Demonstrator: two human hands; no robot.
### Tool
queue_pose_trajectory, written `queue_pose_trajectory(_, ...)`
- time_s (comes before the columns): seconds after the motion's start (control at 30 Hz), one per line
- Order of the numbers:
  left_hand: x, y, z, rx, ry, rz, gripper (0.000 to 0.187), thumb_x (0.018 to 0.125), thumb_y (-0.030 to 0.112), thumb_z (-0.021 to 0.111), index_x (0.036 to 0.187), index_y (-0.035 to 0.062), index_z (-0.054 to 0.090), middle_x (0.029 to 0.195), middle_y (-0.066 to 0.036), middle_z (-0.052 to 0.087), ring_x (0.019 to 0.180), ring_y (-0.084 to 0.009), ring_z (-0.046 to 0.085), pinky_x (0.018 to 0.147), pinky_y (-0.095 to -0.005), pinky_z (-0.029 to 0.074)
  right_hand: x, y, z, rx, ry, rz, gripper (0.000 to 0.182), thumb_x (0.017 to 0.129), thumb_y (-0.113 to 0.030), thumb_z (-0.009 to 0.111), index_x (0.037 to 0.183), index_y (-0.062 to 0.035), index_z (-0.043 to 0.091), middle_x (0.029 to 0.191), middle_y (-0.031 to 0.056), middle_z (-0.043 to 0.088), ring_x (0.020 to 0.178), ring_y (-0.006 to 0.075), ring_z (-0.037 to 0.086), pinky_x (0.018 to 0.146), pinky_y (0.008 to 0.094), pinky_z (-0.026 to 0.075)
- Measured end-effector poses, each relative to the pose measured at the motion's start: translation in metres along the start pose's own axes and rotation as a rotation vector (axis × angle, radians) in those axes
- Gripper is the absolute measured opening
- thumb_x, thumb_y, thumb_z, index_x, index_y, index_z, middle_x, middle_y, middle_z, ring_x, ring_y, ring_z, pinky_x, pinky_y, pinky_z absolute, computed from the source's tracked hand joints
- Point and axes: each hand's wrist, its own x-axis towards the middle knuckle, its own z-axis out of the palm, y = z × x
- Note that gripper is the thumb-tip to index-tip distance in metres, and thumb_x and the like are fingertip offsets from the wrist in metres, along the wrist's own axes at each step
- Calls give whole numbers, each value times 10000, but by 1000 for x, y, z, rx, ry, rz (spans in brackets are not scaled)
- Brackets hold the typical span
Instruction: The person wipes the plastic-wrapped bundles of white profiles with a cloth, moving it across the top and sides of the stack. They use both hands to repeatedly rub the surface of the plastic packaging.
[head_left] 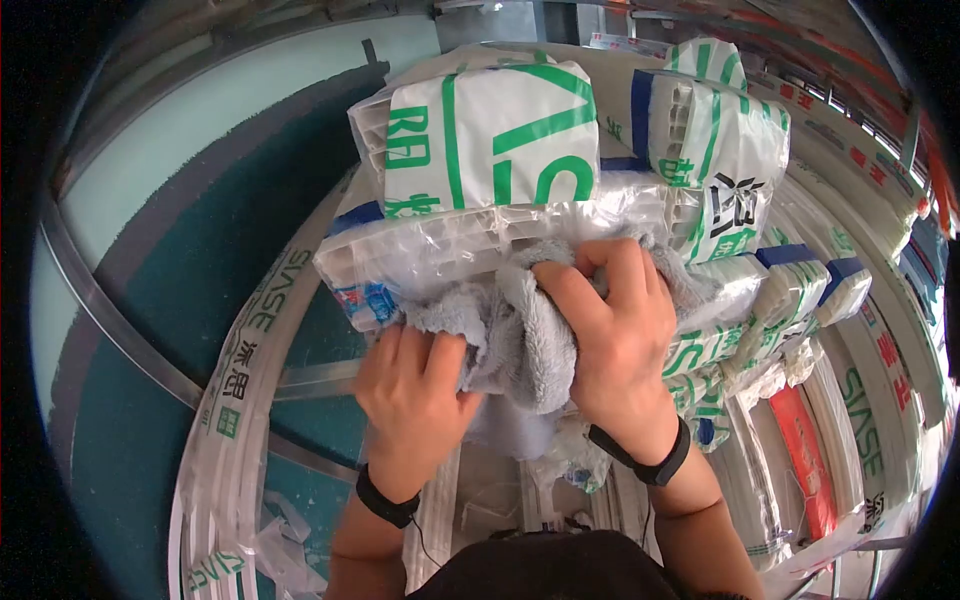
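A fluffy grey cloth (537,335) is bunched between both hands, in front of the cut ends of white hollow profiles (425,245) wrapped in clear film. My left hand (415,395) has its fingers curled over the cloth's left part, beside the lower left corner of the profile bundle. My right hand (622,335) grips a thick fold of the cloth from above, thumb side facing inward. Part of the cloth spreads to the right behind my right fingers and covers some profile ends. The inner fingertips of both hands are hidden in the cloth.
Above lies a bundle in green-lettered white wrap (490,140), with another wrapped bundle (720,150) to its right. More wrapped profiles (245,370) run along the left beside a teal wall (190,250). A red strip (803,460) lies among the profiles on the lower right.
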Motion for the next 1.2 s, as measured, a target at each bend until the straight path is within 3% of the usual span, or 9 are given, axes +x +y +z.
queue_pose_trajectory(0.27,-32,1,13,-93,37,-9,447,447,111,758,829,110,527,767,-71,491,715,-289,514,560,-413,399,-37,-14,-2,37,-100,120,297,702,-88,632,992,-118,688,849,85,503,720,247,571,556,344,468)
queue_pose_trajectory(0.6,-37,6,14,-141,62,-72,372,527,55,680,872,116,557,780,-67,488,713,-277,505,569,-399,391,-89,-13,7,91,-114,205,360,651,-51,672,1011,-61,677,825,106,501,676,254,573,530,343,460)
queue_pose_trajectory(0.8,-64,16,21,-102,-5,-57,334,560,71,686,861,123,550,770,-59,483,725,-267,523,547,-392,397,-120,-14,9,99,-195,233,349,671,-39,652,1017,-71,679,818,108,501,693,257,574,537,345,461)
queue_pose_trajectory(0.97,-115,24,35,-165,-206,-69,410,506,100,749,859,104,541,770,-68,503,723,-261,540,543,-395,409,-129,-17,7,62,-236,196,332,692,-50,640,1019,-98,677,833,99,499,709,262,563,552,358,460)
queue_pose_trajectory(1.2,-140,29,34,-338,-242,-225,431,551,88,747,927,56,539,817,-100,542,752,-303,568,591,-414,454,-128,-20,2,67,-271,180,344,679,-52,644,1018,-103,669,845,94,507,734,260,574,569,357,473)
